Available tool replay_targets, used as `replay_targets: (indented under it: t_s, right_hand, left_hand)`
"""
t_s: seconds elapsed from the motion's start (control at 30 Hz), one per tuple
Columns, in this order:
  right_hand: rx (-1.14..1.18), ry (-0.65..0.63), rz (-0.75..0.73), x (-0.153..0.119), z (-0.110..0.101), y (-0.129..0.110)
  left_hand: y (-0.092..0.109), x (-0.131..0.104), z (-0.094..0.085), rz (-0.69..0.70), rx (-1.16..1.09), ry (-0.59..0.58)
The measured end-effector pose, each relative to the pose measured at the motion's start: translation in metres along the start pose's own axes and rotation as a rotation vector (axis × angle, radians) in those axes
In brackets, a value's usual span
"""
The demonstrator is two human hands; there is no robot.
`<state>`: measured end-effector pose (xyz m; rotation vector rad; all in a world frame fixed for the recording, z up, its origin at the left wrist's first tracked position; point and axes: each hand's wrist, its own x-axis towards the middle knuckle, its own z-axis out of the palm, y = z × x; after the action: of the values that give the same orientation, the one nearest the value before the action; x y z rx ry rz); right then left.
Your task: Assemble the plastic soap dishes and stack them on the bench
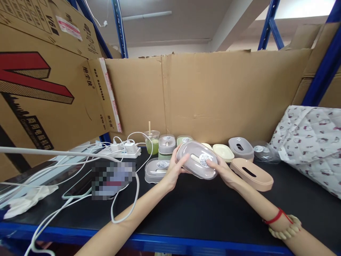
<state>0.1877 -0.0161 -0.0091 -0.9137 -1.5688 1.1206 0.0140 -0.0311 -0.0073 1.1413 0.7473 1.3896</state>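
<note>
Both hands hold up a grey oval box (191,170) with a clear lid and a round patterned sticker, above the black table. My left hand (174,170) grips its left end, fingers wrapped around the side. At the right end, my right hand (222,172) is closed on the box, its thumb by the sticker. Behind and left of my left hand lies another grey lidded box (154,170). A pink oval piece with a dark slot (252,174) rests right of my right hand. The undersides of the held box and some fingertips are hidden.
Behind are stacked small boxes (167,144), a cream tray (223,153), a grey slotted box (241,147) and a cup of green drink (152,142). White cables, a power strip (128,153) and a phone (80,185) occupy the left. A patterned bag (314,145) stands right.
</note>
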Motion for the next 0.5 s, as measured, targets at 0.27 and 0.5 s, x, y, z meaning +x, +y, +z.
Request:
replay_targets:
  t_s: [0.27, 0.5]
  right_hand:
    - [-0.073, -0.029, -0.035, 0.007, -0.013, 0.019]
    - [-0.107, -0.027, -0.108, 0.003, -0.046, 0.04]
  left_hand:
    - [-0.003, 0.0, 0.002, 0.048, 0.088, 0.04]
    - [-0.002, -0.001, -0.001, 0.295, 0.238, 0.059]
